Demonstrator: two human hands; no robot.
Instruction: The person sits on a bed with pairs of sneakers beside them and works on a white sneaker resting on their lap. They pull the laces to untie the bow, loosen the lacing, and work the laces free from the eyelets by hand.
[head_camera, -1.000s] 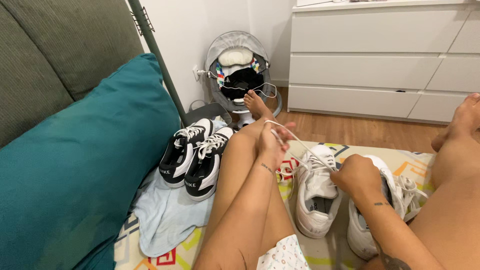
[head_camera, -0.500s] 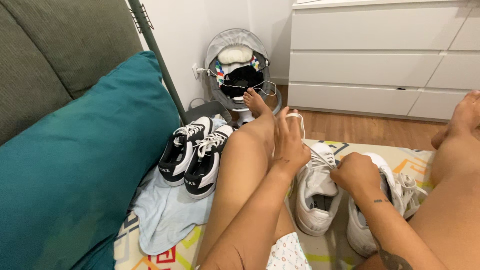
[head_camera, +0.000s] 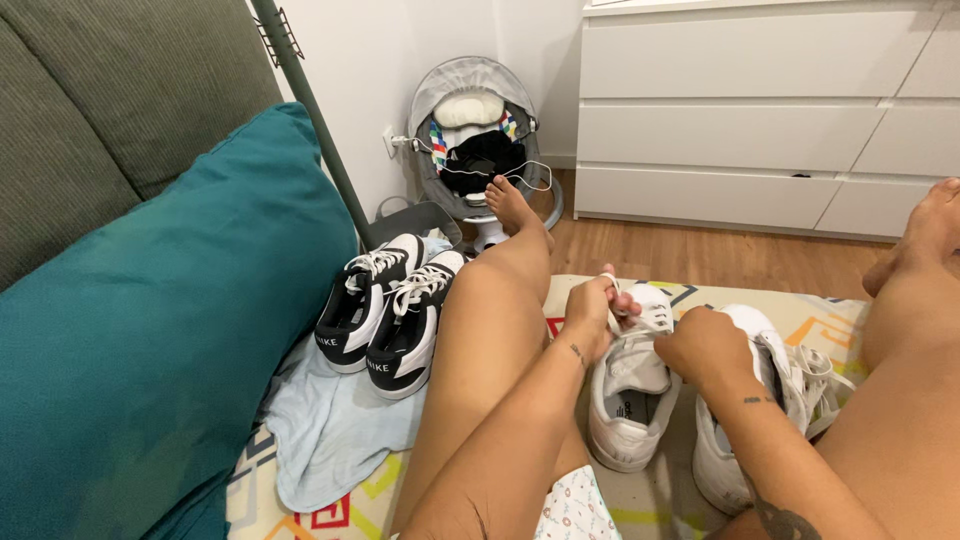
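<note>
I sit on a patterned mat with both legs stretched out. Between my legs lies a white sneaker (head_camera: 630, 395), toe pointing away from me. My left hand (head_camera: 592, 312) is closed on the white lace (head_camera: 640, 322) above its tongue. My right hand (head_camera: 705, 345) is bunched over the laces at the right side of the same shoe, fingers curled on them. A second white sneaker (head_camera: 775, 385) lies just right of it, partly hidden behind my right wrist.
A pair of black-and-white sneakers (head_camera: 390, 315) rests on a pale blue cloth (head_camera: 335, 430) to the left. A teal cushion (head_camera: 150, 310) and grey sofa fill the left. A grey baby bouncer (head_camera: 478, 140) and white drawers (head_camera: 760, 110) stand behind on wood floor.
My left hand, which was lifted with the lace pulled up, has come down onto the shoe's laces. The right hand stays on the shoe.
</note>
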